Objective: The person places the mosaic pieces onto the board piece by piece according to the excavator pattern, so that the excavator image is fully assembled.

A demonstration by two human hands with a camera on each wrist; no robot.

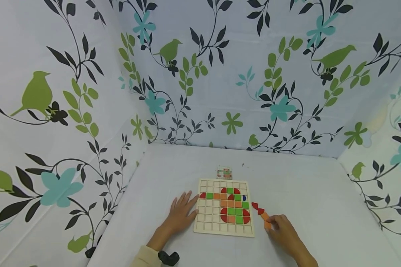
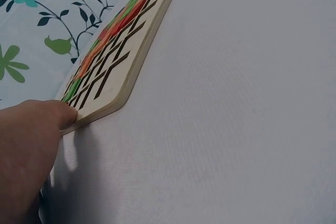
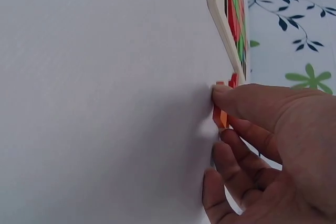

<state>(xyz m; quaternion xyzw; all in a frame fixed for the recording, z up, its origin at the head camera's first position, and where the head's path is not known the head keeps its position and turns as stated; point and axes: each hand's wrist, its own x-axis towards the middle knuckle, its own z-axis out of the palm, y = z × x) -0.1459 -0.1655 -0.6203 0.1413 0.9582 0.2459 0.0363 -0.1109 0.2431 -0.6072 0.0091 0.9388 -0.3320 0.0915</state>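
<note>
A pale wooden grid board (image 1: 207,225) lies on the white table, with red, green and orange pieces set in several of its squares. A small blue piece (image 1: 244,198) sits near its right edge. My left hand (image 1: 179,215) rests beside the board's left side, fingers extended, thumb touching the edge. Right of the board, my right hand (image 1: 284,234) pinches an orange block (image 3: 220,117) between thumb and forefinger, low over the tabletop. Another orange block (image 1: 264,216) and red pieces (image 1: 255,205) lie in a slanting row beside it.
A small picture card (image 1: 224,172) with a coloured pattern lies just behind the board. White cloth covers the table (image 1: 307,185). Curtains (image 1: 234,74) printed with leaves and birds hang at the back and both sides.
</note>
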